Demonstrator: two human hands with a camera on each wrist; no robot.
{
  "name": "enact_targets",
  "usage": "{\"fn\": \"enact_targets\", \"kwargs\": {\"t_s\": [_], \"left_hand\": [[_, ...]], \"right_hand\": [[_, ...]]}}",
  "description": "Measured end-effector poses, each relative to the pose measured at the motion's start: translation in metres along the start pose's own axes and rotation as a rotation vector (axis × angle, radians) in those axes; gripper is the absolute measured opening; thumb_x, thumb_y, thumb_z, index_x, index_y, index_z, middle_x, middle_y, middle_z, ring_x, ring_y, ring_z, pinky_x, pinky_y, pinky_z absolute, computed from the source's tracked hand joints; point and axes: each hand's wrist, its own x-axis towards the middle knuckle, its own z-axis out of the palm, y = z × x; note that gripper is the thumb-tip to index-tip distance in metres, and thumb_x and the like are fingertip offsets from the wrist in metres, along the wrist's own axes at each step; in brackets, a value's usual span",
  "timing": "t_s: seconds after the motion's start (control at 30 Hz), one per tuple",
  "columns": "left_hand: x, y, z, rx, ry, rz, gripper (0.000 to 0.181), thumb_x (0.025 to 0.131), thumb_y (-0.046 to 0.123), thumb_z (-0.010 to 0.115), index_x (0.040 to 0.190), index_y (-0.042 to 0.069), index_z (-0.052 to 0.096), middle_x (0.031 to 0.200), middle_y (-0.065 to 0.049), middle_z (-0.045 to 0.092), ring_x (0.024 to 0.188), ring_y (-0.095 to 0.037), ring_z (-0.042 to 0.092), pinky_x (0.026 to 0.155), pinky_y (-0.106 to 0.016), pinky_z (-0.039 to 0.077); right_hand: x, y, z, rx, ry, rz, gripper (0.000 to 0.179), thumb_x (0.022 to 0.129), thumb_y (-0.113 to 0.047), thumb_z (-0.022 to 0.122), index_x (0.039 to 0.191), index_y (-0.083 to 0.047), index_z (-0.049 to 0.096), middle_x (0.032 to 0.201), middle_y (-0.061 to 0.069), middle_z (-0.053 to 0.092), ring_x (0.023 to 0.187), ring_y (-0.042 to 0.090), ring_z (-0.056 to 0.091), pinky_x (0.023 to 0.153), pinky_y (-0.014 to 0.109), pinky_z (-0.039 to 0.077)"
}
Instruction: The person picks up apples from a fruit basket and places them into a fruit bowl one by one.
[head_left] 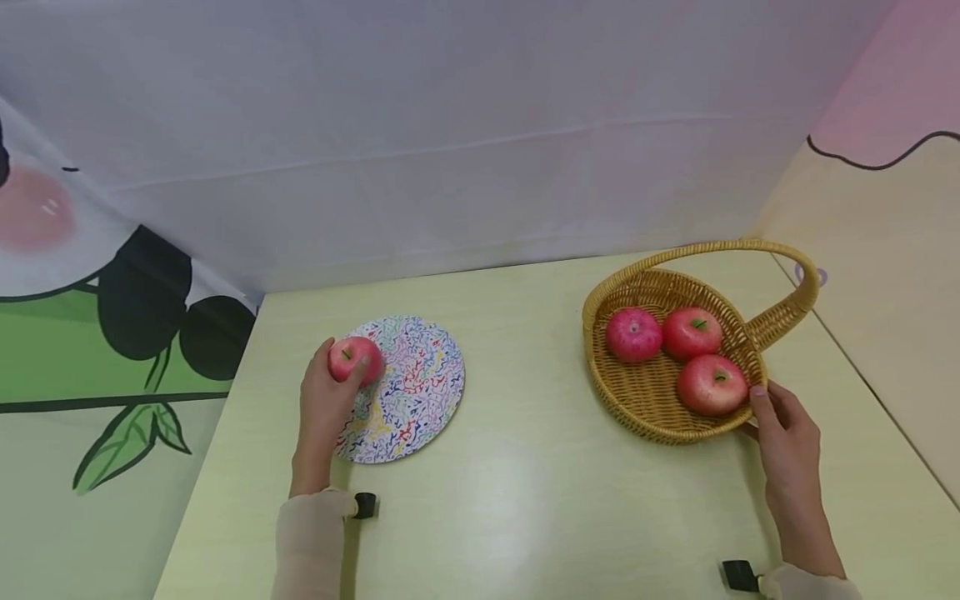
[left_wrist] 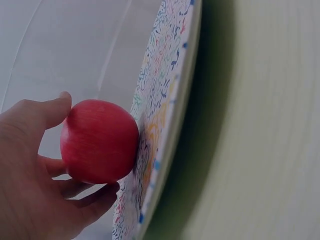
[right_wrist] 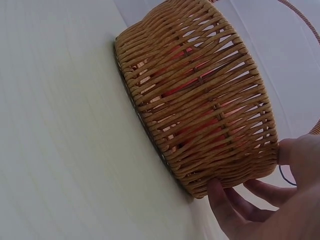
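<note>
My left hand [head_left: 327,396] grips a red apple [head_left: 356,361] over the left part of a round plate [head_left: 420,392] with a multicoloured squiggle pattern. In the left wrist view the apple [left_wrist: 100,141] sits against the plate's surface, thumb on one side and fingers curled round the other. On the right, my right hand [head_left: 790,446] pinches the near right rim of a woven basket [head_left: 637,404], thumb at the rim and fingers against the outer wall. Inside the basket lie two apples, one at the back [head_left: 692,332] and one nearer the hand [head_left: 712,385], beside a pinkish-red round fruit [head_left: 633,335].
The basket's tall arched handle [head_left: 720,247] leans toward the right. Both things stand on a pale table [head_left: 517,500], which meets a grey-white cloth backdrop [head_left: 465,200] behind. A printed panel [head_left: 112,350] borders the left side. Small black devices [head_left: 365,505] are worn at the wrists.
</note>
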Motion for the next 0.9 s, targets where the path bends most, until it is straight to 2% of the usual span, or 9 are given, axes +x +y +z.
{"fn": "enact_targets", "kwargs": {"t_s": [0.3,0.57,0.9], "left_hand": [[-0.002,0.006,-0.008,-0.011,0.058,0.056,0.079,0.102,0.039,0.066,0.166,0.015,0.026,0.166,-0.015,0.038,0.147,-0.04,0.043,0.117,-0.057,0.045],[-0.009,0.011,-0.011,0.042,0.121,0.089,0.078,0.101,0.039,0.068,0.165,0.017,0.029,0.164,-0.014,0.041,0.146,-0.038,0.045,0.112,-0.058,0.05],[-0.024,0.023,-0.012,0.053,0.143,0.169,0.073,0.1,0.034,0.071,0.162,0.018,0.037,0.16,-0.016,0.047,0.146,-0.04,0.044,0.112,-0.063,0.047]], "right_hand": [[0.001,0.0,-0.002,-0.002,-0.012,0.001,0.049,0.105,-0.033,0.063,0.147,-0.01,0.054,0.11,-0.021,0.064,0.093,-0.004,0.062,0.072,0.009,0.056],[0.002,0.001,-0.001,0.026,-0.014,-0.015,0.045,0.104,-0.03,0.064,0.144,-0.009,0.057,0.109,-0.019,0.066,0.091,-0.004,0.064,0.072,0.01,0.056],[0.002,0.002,-0.002,0.037,-0.018,-0.014,0.042,0.104,-0.029,0.064,0.142,-0.011,0.057,0.109,-0.018,0.066,0.091,-0.004,0.064,0.072,0.01,0.056]]}}
